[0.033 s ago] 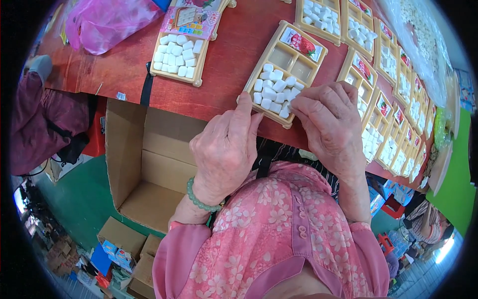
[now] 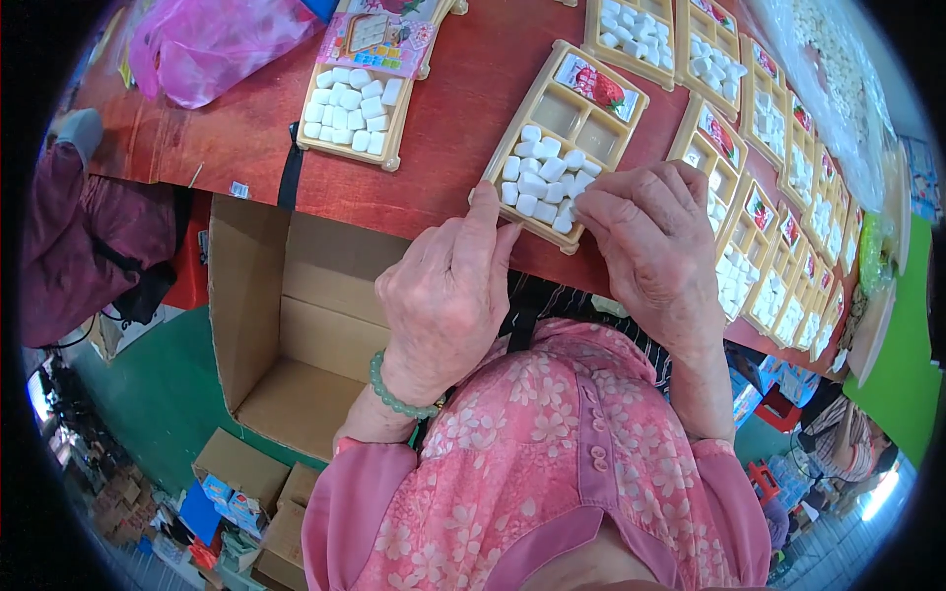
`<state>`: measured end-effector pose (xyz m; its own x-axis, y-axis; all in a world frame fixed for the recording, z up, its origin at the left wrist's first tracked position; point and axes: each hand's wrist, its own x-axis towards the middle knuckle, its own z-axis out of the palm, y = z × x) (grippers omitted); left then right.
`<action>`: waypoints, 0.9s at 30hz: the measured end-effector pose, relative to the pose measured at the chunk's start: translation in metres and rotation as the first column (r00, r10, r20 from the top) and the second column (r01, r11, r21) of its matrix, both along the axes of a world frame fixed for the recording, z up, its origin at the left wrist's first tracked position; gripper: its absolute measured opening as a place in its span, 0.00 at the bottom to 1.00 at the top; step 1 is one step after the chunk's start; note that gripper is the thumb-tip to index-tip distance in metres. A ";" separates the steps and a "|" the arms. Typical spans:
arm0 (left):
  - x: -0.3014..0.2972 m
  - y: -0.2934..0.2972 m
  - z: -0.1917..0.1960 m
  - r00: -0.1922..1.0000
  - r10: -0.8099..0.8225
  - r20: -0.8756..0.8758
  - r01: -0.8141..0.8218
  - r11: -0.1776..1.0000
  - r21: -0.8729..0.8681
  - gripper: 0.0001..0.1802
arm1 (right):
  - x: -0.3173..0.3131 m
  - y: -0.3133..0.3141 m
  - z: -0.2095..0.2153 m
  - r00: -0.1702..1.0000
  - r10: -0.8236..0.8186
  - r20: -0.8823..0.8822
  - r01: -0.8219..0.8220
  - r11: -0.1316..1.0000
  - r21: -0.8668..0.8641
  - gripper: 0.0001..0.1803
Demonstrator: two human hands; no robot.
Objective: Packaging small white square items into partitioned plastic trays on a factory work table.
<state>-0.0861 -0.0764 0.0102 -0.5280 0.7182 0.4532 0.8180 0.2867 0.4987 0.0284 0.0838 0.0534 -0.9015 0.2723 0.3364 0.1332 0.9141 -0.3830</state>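
In front of me at the table's near edge lies a cream plastic tray [image 2: 520, 128]. White pillow-shaped pieces [image 2: 532, 185] fill its near compartment in a loose heap. Two smaller compartments behind them hold nothing, and a strawberry-printed packet [image 2: 595, 87] lies at the far end. My left hand [image 2: 448, 286] grips the tray's near left corner, index finger along its side and thumb at the front rim. My right hand [image 2: 655, 231] is closed, its fingertips bunched at the near right of the heap. Whatever these fingertips pinch is hidden.
Several similar filled trays [image 2: 764, 246] stand in rows at the right. Another tray [image 2: 347, 116], partly under a printed card [image 2: 379, 44], lies left. A pink plastic bag [image 2: 212, 49] is at the back left. An open cardboard box [image 2: 330, 325] sits below the table edge.
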 end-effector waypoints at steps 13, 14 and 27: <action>-0.001 0.000 0.000 1.000 -0.029 0.011 0.028 0.999 0.045 0.30 | 0.005 0.000 -0.001 0.999 0.031 0.020 -0.032 0.998 0.052 0.15; -0.001 -0.001 0.001 0.999 -0.048 0.011 0.048 0.999 0.012 0.30 | 0.006 -0.001 0.000 0.998 0.037 0.054 -0.040 0.998 0.053 0.15; -0.006 -0.002 0.013 0.989 -0.140 -0.044 0.132 0.980 -0.146 0.37 | 0.010 -0.012 0.008 0.926 0.075 0.370 -0.087 0.996 0.016 0.48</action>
